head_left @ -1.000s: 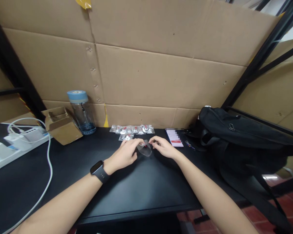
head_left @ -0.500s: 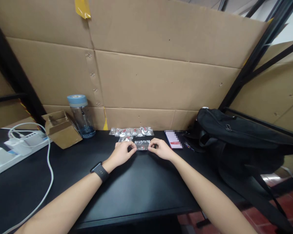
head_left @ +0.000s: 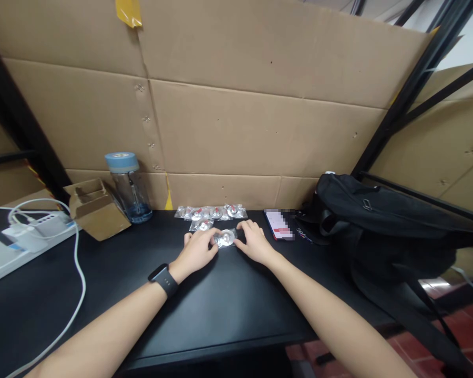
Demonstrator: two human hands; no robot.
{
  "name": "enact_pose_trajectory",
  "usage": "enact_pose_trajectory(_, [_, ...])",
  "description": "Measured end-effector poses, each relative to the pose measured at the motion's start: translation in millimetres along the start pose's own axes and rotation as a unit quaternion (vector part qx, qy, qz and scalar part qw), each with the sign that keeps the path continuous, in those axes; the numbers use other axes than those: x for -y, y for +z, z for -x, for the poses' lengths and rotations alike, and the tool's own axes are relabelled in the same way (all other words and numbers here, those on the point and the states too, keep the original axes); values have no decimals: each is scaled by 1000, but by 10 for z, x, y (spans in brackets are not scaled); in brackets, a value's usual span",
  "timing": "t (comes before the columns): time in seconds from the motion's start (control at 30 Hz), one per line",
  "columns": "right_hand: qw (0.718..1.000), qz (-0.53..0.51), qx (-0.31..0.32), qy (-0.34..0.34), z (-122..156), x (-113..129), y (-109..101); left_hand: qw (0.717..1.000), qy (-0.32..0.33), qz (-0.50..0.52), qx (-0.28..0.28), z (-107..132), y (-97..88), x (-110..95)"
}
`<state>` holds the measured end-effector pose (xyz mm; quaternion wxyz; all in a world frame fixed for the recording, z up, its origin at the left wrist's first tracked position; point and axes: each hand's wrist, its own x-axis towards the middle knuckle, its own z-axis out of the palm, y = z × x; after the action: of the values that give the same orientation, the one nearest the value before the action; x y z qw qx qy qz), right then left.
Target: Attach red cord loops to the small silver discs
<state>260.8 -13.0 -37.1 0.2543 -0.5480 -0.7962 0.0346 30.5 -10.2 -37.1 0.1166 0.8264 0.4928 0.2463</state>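
Note:
A small clear plastic packet with a round silvery piece (head_left: pixel 226 238) inside lies between my hands on the black table. My left hand (head_left: pixel 197 251), with a dark watch on its wrist, pinches the packet's left edge between thumb and fingers. On the other side, my right hand (head_left: pixel 256 242) has its thumb and fingers apart, close to the packet's right edge, and holds nothing. Just behind my left hand lies another such packet (head_left: pixel 202 225). Farther back, several similar packets (head_left: pixel 216 212) with red marks form a row along the cardboard wall.
A phone (head_left: pixel 279 224) lies right of my hands, beside a black bag (head_left: pixel 386 220). At the left stand a blue-lidded bottle (head_left: pixel 131 191), an open cardboard box (head_left: pixel 98 212) and a white power strip (head_left: pixel 27 236) with a cable. Cardboard (head_left: pixel 228 131) walls off the back.
The packet between my hands now shows its round silvery face. My right hand has let go of its edge and spread its fingers. The view has shifted slightly.

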Motion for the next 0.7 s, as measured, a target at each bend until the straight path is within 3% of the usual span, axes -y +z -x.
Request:
enact_pose_trajectory(0.13, [995,14,30,-91,24,41,-48,998,30,-60,-3,13,49,60])
enact_pose_trajectory(0.23, [991,-2,70,-113,29,40,-42,997,49,-63,9,24,65,76])
enact_pose_trajectory(0.43, [993,-39,84,-67,-4,42,-72,996,79,-45,11,23,46,62])
enact_pose_trajectory(0.7, [983,-169,70,20,-22,4,-81,999,-16,42,22,-14,-6,-8])
